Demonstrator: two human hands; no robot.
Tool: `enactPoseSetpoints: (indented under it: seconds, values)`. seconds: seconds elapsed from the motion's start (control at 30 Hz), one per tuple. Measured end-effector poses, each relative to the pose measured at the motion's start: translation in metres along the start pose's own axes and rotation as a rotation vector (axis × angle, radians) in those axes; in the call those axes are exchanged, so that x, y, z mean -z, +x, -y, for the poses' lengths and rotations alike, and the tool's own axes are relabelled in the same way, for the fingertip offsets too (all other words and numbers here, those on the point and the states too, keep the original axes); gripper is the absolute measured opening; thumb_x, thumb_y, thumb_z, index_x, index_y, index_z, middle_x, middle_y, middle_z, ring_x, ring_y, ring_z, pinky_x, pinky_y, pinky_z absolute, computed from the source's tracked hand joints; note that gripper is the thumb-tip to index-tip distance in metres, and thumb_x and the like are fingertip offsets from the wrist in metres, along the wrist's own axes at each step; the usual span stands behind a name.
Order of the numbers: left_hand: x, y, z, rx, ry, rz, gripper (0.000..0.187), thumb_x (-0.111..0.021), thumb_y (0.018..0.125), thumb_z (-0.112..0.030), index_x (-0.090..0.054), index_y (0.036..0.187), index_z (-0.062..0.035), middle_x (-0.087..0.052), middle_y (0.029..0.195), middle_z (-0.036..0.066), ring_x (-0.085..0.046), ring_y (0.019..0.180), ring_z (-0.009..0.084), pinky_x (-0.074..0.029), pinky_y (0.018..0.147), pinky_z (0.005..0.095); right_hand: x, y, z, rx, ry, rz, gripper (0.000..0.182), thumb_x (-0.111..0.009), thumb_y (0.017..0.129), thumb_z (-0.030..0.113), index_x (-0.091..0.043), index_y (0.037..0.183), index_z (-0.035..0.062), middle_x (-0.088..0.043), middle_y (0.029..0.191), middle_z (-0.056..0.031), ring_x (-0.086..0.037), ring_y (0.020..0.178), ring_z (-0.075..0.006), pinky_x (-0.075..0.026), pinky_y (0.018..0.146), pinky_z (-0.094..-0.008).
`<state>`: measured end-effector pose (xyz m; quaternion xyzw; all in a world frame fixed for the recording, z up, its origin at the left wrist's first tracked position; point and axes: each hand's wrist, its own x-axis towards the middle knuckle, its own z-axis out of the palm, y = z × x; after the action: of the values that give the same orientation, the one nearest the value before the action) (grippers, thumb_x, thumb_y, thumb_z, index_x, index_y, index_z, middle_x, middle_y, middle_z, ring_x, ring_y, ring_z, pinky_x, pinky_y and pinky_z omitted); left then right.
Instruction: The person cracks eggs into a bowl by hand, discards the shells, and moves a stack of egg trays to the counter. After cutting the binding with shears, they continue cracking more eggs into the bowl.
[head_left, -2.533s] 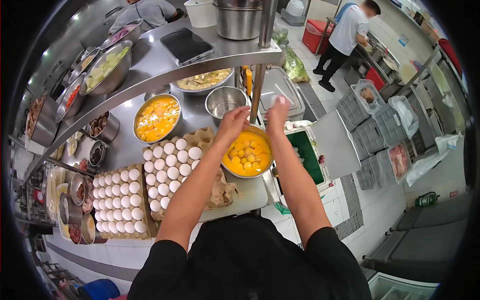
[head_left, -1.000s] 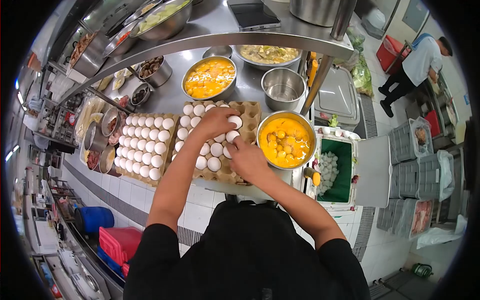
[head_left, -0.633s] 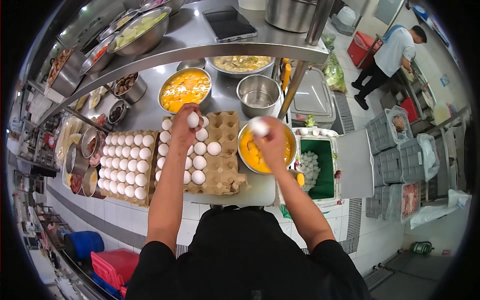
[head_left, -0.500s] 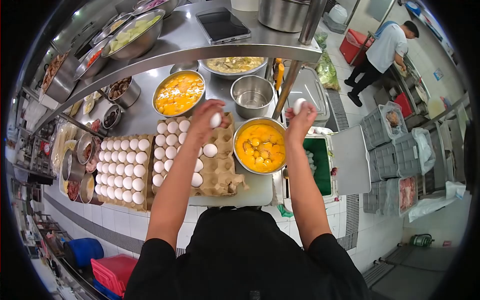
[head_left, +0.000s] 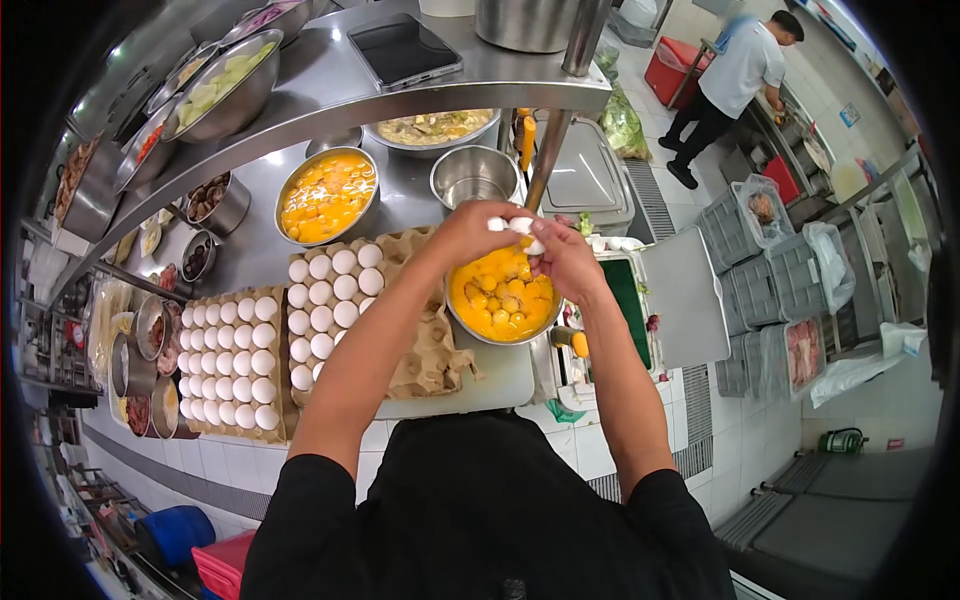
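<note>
My left grip [head_left: 478, 232] and right grip [head_left: 570, 264] pinch cracked eggshells [head_left: 537, 244] over near yolk bowl [head_left: 505, 341]; far yolk bowl [head_left: 319, 243] filled; trays [head_left: 420, 345] hold uncracked eggs [head_left: 343, 262].

A working commercial kitchen, shown by the steel counter [head_left: 245, 245], egg trays [head_left: 238, 362] and food crates [head_left: 758, 283].

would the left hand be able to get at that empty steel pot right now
Probably yes: the steel pot stands just beyond the left hand, its top open, though that hand is holding eggshell.
</note>
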<state>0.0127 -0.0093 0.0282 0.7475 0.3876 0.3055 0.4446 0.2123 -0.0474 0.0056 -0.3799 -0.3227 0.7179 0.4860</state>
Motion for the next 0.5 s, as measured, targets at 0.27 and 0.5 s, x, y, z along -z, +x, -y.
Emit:
enactPoseSetpoints:
  seconds: [0.27,0.5]
  values:
    - [-0.012,-0.021,-0.003,-0.214,0.347,-0.122,0.042,-0.071,0.08,-0.016,-0.067,0.121,-0.0094,-0.068,0.108,0.011,-0.066,0.097,0.029,-0.052,0.087,0.036,-0.015,-0.017,0.005,0.182,-0.886,-0.041,0.042,-0.07,0.091,0.027,-0.064,0.124,0.0026,-0.067,0.083,-0.005,-0.059,0.068,-0.0097,-0.05,0.062,-0.0274]
    - [-0.093,0.044,-0.02,0.158,-0.715,-0.097,0.057,-0.06,0.097,-0.036,-0.045,0.146,-0.0107,-0.064,0.118,0.008,-0.06,0.112,0.0224,-0.045,0.098,0.0333,0.043,-0.053,0.041,0.678,-1.543,-0.511,0.05,-0.065,0.093,0.028,-0.052,0.135,0.0046,-0.055,0.133,-0.0209,-0.056,0.117,-0.0388,-0.047,0.096,-0.0424]
